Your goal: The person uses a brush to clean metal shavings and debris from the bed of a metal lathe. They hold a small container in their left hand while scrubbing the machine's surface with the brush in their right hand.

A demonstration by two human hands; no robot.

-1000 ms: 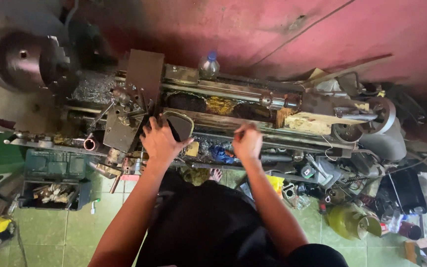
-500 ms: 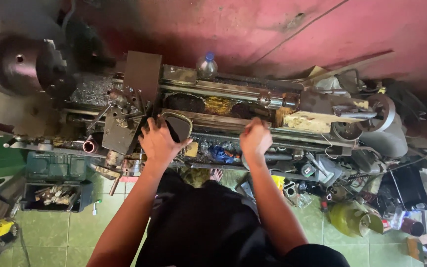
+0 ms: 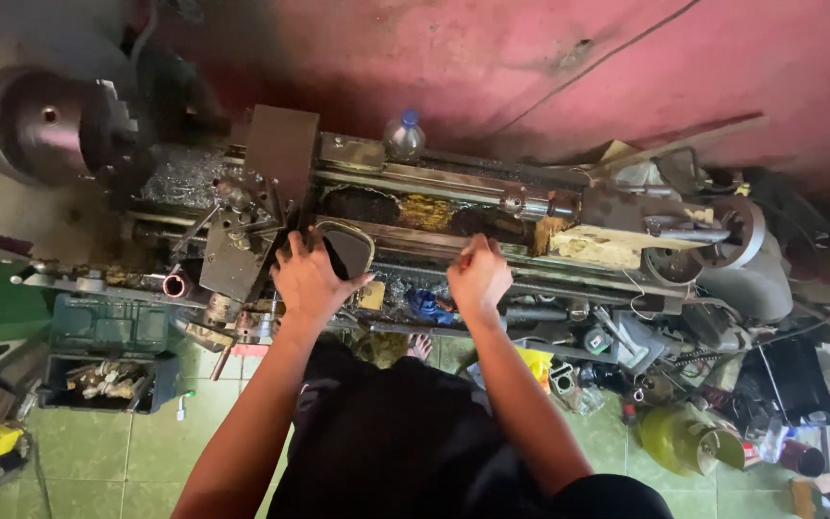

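I look down on a metal lathe (image 3: 434, 207) with its round chuck (image 3: 40, 125) at the far left. My left hand (image 3: 309, 281) rests on the carriage and grips a dark rounded-rectangular frame-like part (image 3: 346, 248) that stands on the bed. My right hand (image 3: 478, 277) lies further right on the front rail of the bed, fingers curled over its edge. Whether it holds anything small is hidden.
A clear plastic bottle (image 3: 403, 136) stands behind the bed. The tailstock (image 3: 713, 240) is at the right. Below it lie tools, a yellow-green gas canister (image 3: 676, 440) and clutter. A green drawer of bits (image 3: 108, 380) sits at lower left on the green tiled floor (image 3: 98, 452).
My right hand slid a little to the right along the bed's front rail. The left hand stayed on the dark frame-like part. The view shifted slightly.
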